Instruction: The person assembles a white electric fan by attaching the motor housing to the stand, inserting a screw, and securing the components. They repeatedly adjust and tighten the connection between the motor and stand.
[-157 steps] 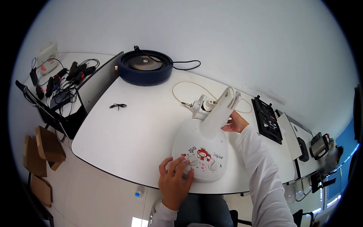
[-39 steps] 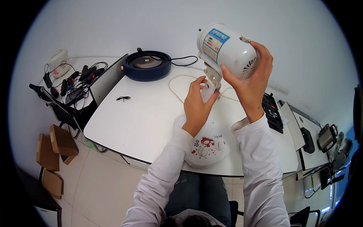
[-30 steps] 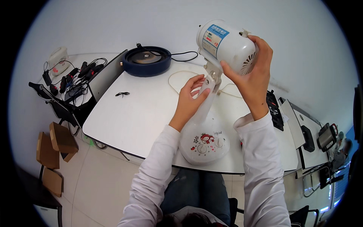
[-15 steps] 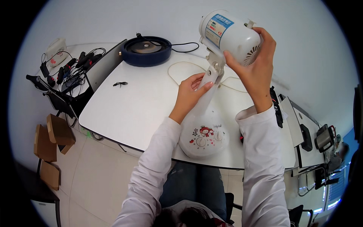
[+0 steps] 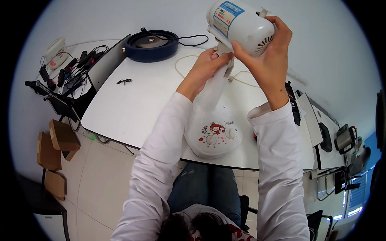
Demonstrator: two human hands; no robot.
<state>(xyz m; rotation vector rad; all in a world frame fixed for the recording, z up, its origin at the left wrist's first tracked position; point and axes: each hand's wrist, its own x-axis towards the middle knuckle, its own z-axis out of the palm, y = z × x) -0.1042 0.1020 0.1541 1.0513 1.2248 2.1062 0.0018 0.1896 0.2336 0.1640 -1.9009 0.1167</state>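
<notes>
A white desk fan's base (image 5: 219, 146), with two round knobs and red cartoon figures, stands at the near table edge. Its neck (image 5: 211, 94) rises away from me to a hinged joint. Above that joint is the white motor housing (image 5: 251, 34), tilted, with a blue label, dark vent slots and a small knob on top. My right hand (image 5: 267, 62) grips the housing's rear end, thumb below and fingers over it. My left hand (image 5: 207, 66) is closed around the joint between neck and housing, its thumb lying across the front. Part of the joint is hidden behind its fingers.
On the white table (image 5: 136, 108) lie a short black cable (image 5: 124, 81) and a pale cord. A round dark-blue appliance (image 5: 150, 52) with a black cord sits at the back. Tangled black cables (image 5: 76, 72) are at left, cardboard boxes (image 5: 64, 138) on the floor.
My left hand has moved up from the neck to the joint, its thumb now across it. My right hand still holds the motor housing. The view has shifted slightly.
</notes>
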